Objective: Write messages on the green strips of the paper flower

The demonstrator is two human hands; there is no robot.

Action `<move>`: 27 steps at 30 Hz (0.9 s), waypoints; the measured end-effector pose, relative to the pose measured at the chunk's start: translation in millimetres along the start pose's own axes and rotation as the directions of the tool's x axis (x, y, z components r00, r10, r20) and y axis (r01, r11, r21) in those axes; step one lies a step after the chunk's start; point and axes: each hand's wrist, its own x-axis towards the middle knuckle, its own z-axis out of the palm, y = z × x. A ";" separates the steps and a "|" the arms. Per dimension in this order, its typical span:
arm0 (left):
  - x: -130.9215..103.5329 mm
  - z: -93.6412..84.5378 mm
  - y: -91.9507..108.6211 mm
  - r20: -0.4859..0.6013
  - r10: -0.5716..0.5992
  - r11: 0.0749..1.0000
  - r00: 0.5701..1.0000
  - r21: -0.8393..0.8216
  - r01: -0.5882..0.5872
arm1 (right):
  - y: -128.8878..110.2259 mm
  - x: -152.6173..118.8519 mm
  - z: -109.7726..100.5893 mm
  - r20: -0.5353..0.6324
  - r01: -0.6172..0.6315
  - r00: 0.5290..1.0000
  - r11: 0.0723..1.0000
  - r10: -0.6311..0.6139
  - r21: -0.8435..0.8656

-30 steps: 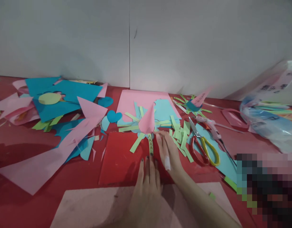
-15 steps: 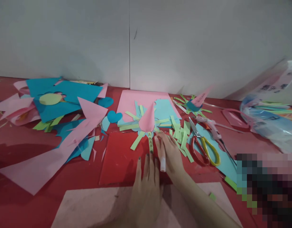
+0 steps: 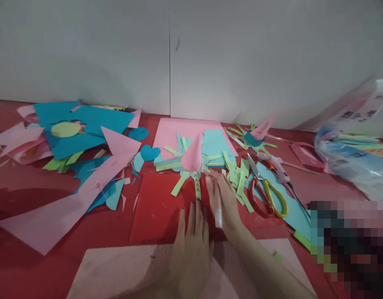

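Observation:
A pink paper cone stands on a light blue paper base with green strips fanning out around it. One green strip, marked with a row of letter A's, points toward me over a red sheet. My left hand lies flat with fingers stretched, a fingertip on the near end of that strip. Just right of the strip, my right hand is closed round a white-ended marker pen; the pen's tip is hidden by the fingers.
Scissors with red and yellow handles lie at right beside a pink glue gun and loose green strips. Behind them sits a second cone piece. Pink paper scraps and blue sheets cover the left.
My right hand has shifted slightly right, away from the lettered strip, with the marker pen still in it. My left hand stays in place.

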 end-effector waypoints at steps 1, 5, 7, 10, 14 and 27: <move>0.5 0.0 -0.5 -0.002 0.000 1.000 1.000 -0.002 0.000 | -1.9 0.4 -1.0 0.001 -0.017 1.000 0.999 0.017 0.048; 1.0 -0.1 -2.0 -0.029 0.000 1.000 1.000 -0.016 -0.001 | -9.0 2.0 -6.2 0.048 -0.144 0.990 0.946 0.136 0.291; 0.4 -0.2 -2.0 -0.050 -0.006 1.000 0.999 -0.022 0.005 | -8.7 2.1 -7.7 0.086 -0.206 0.978 0.924 0.188 0.323; -0.4 -0.1 -1.4 -0.081 -0.014 1.000 0.997 -0.028 0.012 | -3.5 1.1 -6.7 0.135 -0.307 0.951 0.887 0.277 0.344; 0.4 0.7 -1.3 -0.088 -0.030 0.999 0.996 -0.045 0.026 | 1.9 -0.2 -3.0 0.198 -0.358 0.933 0.819 0.299 0.448; 4.2 0.5 0.5 -0.098 -0.027 0.999 0.995 -0.039 0.023 | 0.3 -1.5 -1.3 0.195 -0.361 0.930 0.875 0.312 0.323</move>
